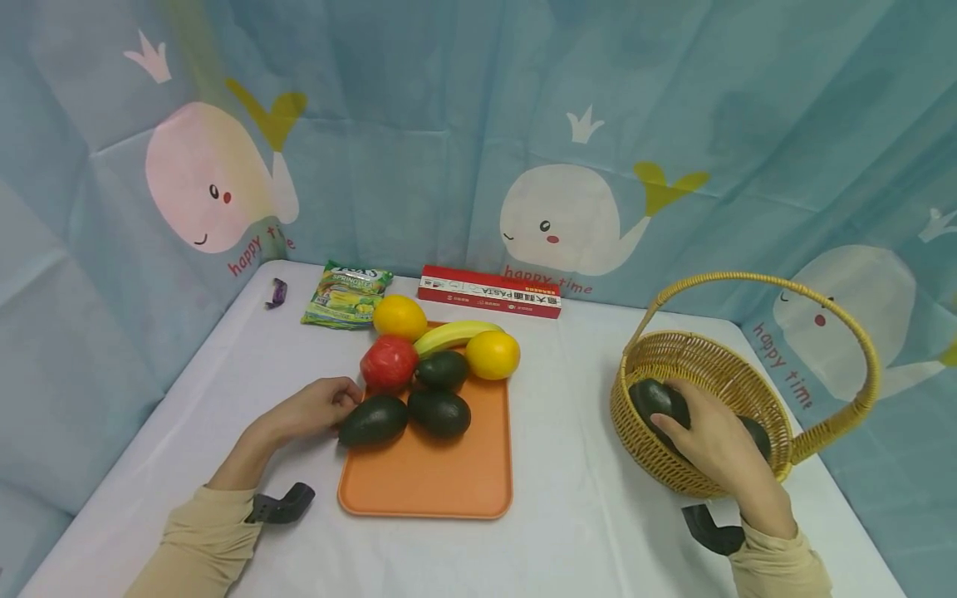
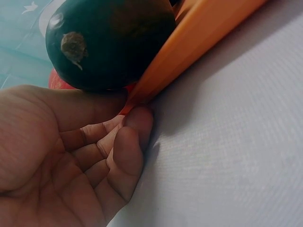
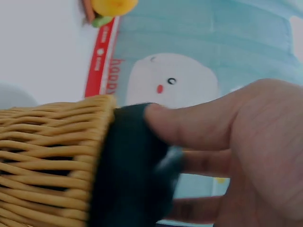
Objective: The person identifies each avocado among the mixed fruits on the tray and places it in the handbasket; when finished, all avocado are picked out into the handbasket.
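My left hand (image 1: 321,405) pinches the left rim of an orange tray (image 1: 426,490), thumb on top and fingertips low at the edge in the left wrist view. Close above the thumb lies a dark green avocado (image 2: 113,38). On the tray are two more avocados (image 1: 439,413) (image 1: 443,370), a round red fruit (image 1: 389,364), a banana (image 1: 459,334) and two yellow lemons (image 1: 493,355) (image 1: 399,318). At the right, my right hand (image 1: 710,432) grips an avocado (image 1: 649,399) inside the wicker basket (image 1: 628,432), by its near-left rim. Another avocado (image 1: 757,433) shows partly behind that hand.
The basket's tall handle (image 1: 845,311) arches over its opening. Behind the tray stand a green snack bag (image 1: 347,297) and a red pasta box (image 1: 489,291). A small purple object (image 1: 277,293) lies at the back left. A whale-print curtain (image 1: 419,166) encloses the table.
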The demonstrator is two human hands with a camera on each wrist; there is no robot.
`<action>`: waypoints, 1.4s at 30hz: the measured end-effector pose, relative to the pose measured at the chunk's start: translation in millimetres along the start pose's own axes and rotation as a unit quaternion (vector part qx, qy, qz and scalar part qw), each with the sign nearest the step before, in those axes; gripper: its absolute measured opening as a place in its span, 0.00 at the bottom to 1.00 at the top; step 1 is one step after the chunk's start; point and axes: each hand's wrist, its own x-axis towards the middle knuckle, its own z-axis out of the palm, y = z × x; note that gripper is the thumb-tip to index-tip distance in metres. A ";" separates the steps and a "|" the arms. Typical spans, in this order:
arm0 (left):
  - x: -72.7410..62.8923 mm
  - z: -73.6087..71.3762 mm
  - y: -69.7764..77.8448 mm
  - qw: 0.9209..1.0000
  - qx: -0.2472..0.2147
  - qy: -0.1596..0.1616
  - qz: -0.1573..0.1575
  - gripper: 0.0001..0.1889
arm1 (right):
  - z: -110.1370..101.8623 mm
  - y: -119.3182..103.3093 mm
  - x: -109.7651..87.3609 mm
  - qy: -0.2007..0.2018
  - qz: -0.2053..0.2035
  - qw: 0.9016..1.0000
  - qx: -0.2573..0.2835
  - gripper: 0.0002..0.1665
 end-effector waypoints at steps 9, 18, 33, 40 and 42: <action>1.5 1.1 -0.1 1.000 0.001 0.002 -0.011 0.11 | -4.8 7.8 -1.6 -0.039 0.002 0.999 -0.015 0.36; 1.3 2.2 1.7 1.000 -0.011 -0.006 -0.002 0.10 | 16.2 15.0 -0.6 -0.027 0.008 0.999 -0.025 0.28; 0.9 1.1 -2.9 1.000 -0.010 0.003 -0.025 0.11 | 61.3 -133.5 14.3 0.212 -0.263 0.941 -0.011 0.22; 0.2 1.5 -1.9 1.000 -0.008 0.000 -0.011 0.11 | 92.3 -183.0 27.0 0.066 -0.394 0.916 -0.017 0.32; 0.8 1.1 -1.2 1.000 -0.007 0.001 -0.011 0.10 | 99.1 -188.4 28.4 0.024 -0.413 0.910 -0.036 0.34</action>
